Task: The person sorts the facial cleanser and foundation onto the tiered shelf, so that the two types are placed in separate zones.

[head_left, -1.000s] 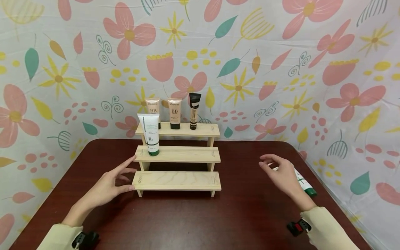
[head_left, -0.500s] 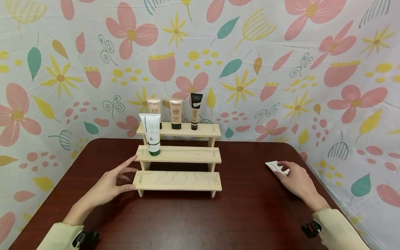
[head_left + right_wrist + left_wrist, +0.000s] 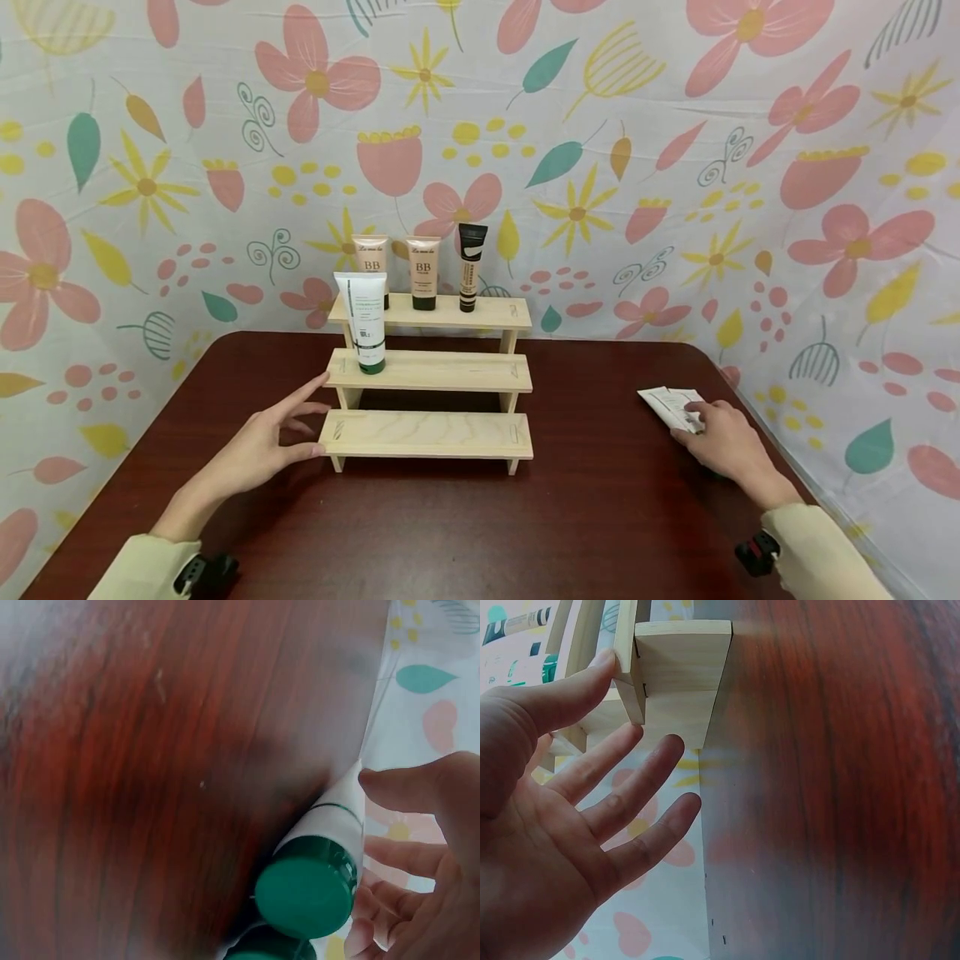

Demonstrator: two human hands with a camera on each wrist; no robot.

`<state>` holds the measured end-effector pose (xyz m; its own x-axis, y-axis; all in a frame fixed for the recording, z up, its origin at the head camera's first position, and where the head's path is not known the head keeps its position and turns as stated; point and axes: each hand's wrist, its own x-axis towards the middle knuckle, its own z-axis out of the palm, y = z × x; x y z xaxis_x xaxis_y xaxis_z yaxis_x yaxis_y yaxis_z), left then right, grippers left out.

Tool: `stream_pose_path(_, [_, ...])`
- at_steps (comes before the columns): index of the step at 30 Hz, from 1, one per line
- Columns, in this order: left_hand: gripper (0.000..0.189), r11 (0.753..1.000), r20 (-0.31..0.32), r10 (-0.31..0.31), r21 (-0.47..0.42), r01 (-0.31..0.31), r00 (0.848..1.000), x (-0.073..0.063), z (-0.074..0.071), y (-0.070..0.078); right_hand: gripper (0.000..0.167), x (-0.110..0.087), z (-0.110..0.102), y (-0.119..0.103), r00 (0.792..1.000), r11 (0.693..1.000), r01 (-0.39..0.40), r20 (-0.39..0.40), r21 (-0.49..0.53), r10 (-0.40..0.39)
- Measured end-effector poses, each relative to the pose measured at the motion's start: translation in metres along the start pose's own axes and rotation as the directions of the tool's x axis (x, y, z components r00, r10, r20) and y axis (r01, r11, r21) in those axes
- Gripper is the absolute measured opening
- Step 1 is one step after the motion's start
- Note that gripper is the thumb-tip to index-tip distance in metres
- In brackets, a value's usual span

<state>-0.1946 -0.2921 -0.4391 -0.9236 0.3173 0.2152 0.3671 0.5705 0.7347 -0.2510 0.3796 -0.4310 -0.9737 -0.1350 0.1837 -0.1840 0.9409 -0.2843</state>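
Observation:
My left hand (image 3: 255, 446) has its fingers spread beside the three-tier wooden stand (image 3: 427, 433). Its thumb (image 3: 592, 679) touches the end of the lowest step, and the index finger reaches the middle one. On that middle step, a white tube with a green cap (image 3: 363, 325) stands at the left end. At the table's right side, my right hand (image 3: 727, 446) pinches a white tube (image 3: 341, 817) with a green cap between thumb and fingers. This tube lies on the table, with a second green-capped tube (image 3: 274, 945) alongside it. My hand covers most of both in the head view.
Two beige BB cream tubes (image 3: 423, 275) and a black-topped slim tube (image 3: 470, 271) stand on the top step. The dark red wooden table (image 3: 450, 533) carries the stand. Behind it hangs a flower-patterned cloth (image 3: 570, 125).
My right hand has moved right and down onto the lying tubes, and their white ends have come into sight. My left hand has stayed at the stand.

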Motion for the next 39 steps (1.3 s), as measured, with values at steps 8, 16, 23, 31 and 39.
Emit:
stream_pose_path(8, [0.102, 1.000, -0.005, 0.006, 0.006, -0.006, 1.000, 0.001, 0.001, 0.001, 0.049, 0.004, 0.000, 0.003, 0.999, 0.999, 0.043, 0.008, 0.033, -0.044])
stream_pose_path(16, [0.103, 1.000, -0.007, 0.007, 0.016, -0.007, 1.000, 0.000, 0.001, 0.002, 0.040, 0.002, 0.006, -0.008, 0.993, 0.988, 0.108, 0.042, 0.112, -0.114])
stream_pose_path(23, [0.102, 1.000, -0.011, 0.006, 0.018, -0.006, 1.000, 0.001, 0.001, 0.001, 0.034, -0.002, 0.005, -0.033, 0.971, 0.934, 0.126, 0.149, 0.333, -0.184])
stream_pose_path(31, [0.102, 1.000, -0.011, 0.014, 0.016, -0.014, 1.000, 0.000, 0.001, 0.002, 0.035, -0.002, 0.003, -0.036, 0.932, 0.889, 0.135, 0.248, 0.438, -0.264])
stream_pose_path(39, [0.102, 1.000, -0.005, 0.015, 0.011, -0.015, 1.000, 0.001, 0.001, 0.003, 0.041, -0.003, 0.003, -0.041, 0.916, 0.893, 0.105, 0.306, 0.437, -0.258])
